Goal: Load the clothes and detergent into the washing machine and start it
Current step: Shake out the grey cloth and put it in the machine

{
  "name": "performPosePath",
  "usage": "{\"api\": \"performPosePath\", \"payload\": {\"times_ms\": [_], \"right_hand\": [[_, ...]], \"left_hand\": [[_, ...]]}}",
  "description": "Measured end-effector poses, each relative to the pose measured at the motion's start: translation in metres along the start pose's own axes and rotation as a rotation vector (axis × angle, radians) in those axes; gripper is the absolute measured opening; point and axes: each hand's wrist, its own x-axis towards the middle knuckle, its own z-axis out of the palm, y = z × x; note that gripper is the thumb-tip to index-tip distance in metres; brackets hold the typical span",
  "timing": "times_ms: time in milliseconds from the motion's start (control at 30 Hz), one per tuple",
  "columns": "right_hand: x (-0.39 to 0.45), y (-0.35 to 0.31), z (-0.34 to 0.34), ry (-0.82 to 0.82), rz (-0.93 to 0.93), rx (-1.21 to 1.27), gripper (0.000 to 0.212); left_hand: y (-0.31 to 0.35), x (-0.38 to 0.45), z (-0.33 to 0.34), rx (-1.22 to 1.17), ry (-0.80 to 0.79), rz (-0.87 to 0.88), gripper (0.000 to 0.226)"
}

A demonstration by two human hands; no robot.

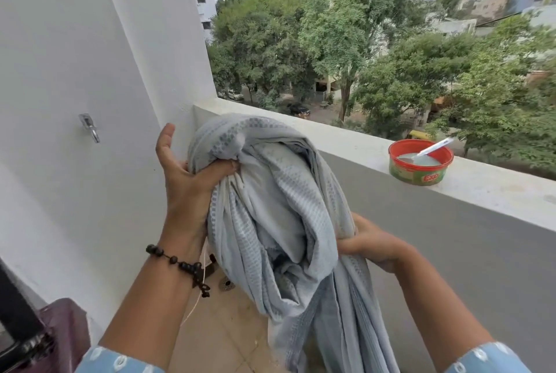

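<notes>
Bunching a pale grey patterned cloth [270, 207] in front of me, my left hand [186, 183] pinches its upper folds while my right hand [370, 245] clenches its lower side, beside the balcony ledge [346, 139].

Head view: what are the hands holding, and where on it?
Both hold the grey cloth: left hand bunches its upper folds, right hand pinches its right edge lower down.

A pale grey-blue cloth [279, 216] with bands of small woven squares hangs bunched and twisted — its top level with the balcony ledge [481, 189]. Its loose tail drops below the ledge toward the floor.
</notes>
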Motion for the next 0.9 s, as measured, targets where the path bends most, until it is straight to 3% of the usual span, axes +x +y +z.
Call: {"api": "performPosePath", "payload": {"times_ms": [133, 233, 333, 500, 600, 700, 900], "right_hand": [[-0.001, -0.036, -0.012, 0.315, -0.138, -0.029, 0.034], [-0.008, -0.075, -0.030, 0.480, -0.270, 0.017, 0.027], [-0.021, -0.109, -0.049, 0.530, -0.389, 0.016, 0.032], [-0.031, -0.115, -0.046, 0.384, -0.417, -0.059, 0.044], [-0.022, -0.092, -0.021, 0.310, -0.413, 0.044, 0.061], [-0.007, -0.060, 0.005, 0.228, -0.361, 0.090, 0.065], [-0.007, 0.010, 0.021, -0.035, -0.180, 0.246, 0.121]], "left_hand": [[0.006, 0.007, -0.007, -0.104, 0.024, -0.017, 0.095], [0.006, 0.010, -0.014, -0.062, 0.015, -0.003, 0.095], [0.006, 0.011, -0.025, 0.041, -0.056, 0.019, 0.103], [0.002, 0.011, -0.036, 0.106, -0.024, 0.038, 0.106], [-0.003, 0.012, -0.032, -0.018, 0.082, 0.005, 0.091], [-0.008, 0.016, -0.024, -0.154, 0.061, -0.027, 0.076], [-0.016, 0.018, -0.024, -0.341, 0.078, -0.172, 0.064]]}}
